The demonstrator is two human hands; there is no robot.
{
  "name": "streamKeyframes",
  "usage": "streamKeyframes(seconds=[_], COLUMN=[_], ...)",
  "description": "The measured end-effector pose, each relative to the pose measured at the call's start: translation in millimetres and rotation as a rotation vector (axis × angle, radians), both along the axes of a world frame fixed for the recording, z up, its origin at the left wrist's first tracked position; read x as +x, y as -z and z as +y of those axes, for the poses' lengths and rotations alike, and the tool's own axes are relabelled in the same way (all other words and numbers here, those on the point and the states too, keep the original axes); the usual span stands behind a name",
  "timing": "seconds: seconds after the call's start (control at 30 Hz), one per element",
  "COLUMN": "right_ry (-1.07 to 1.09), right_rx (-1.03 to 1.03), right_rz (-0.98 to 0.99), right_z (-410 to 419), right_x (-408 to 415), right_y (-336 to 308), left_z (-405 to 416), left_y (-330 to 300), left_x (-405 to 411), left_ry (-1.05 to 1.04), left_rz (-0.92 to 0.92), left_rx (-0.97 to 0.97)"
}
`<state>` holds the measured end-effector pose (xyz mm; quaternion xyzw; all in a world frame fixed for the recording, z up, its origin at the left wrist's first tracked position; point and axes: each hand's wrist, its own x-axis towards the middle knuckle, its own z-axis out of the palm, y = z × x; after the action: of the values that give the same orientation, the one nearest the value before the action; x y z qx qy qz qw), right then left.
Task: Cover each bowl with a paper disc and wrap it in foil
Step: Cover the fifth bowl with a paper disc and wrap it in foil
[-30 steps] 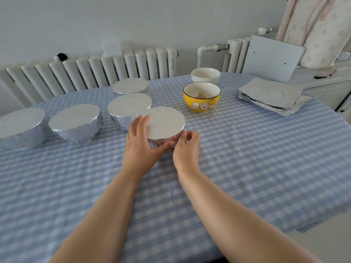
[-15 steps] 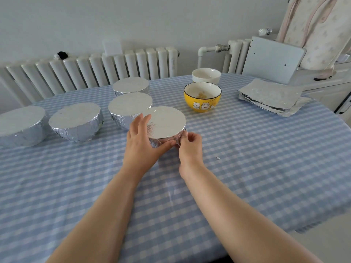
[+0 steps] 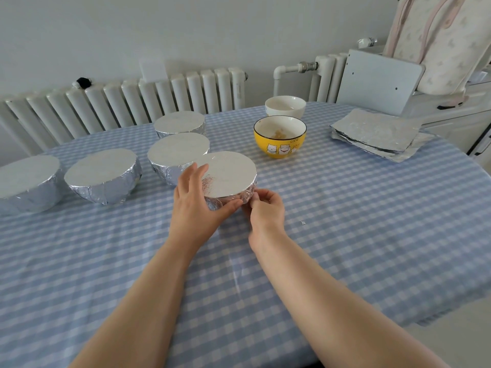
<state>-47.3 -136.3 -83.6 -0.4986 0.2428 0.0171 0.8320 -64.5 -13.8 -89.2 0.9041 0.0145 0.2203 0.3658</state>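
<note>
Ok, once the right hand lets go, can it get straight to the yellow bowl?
Probably yes. The yellow bowl stands uncovered beyond the right hand, with only bare tablecloth between them.

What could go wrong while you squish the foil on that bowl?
1. The bowl being wrapped sits right against another wrapped bowl, so pressing with the left hand might nudge or dent that one.
2. The right hand pinches the foil low on the side; thin foil could tear there if pulled hard.
3. The yellow bowl is uncovered just behind, so a shove forward might bump it.
</note>
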Motion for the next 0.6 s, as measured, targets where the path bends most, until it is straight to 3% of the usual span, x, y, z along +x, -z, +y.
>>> streamKeyframes(seconds=[0.13,0.43,0.6], right_ry=[0.001,-0.080,-0.063], right_rx=[0.081,-0.148,-0.143], right_rz=[-0.010,-0.115,-0.082], right_z=[0,12,1], right_x=[-8,-16,-4], right_y=[-3,9,1], left_z=[-1,0,16], left_y=[1,0,-5], left_x=[0,-1,-2], left_ry=[0.006,0.027,0.099], left_rz=[0.004,-0.013,-0.023], left_rx=[-0.018,-0.007,-0.229])
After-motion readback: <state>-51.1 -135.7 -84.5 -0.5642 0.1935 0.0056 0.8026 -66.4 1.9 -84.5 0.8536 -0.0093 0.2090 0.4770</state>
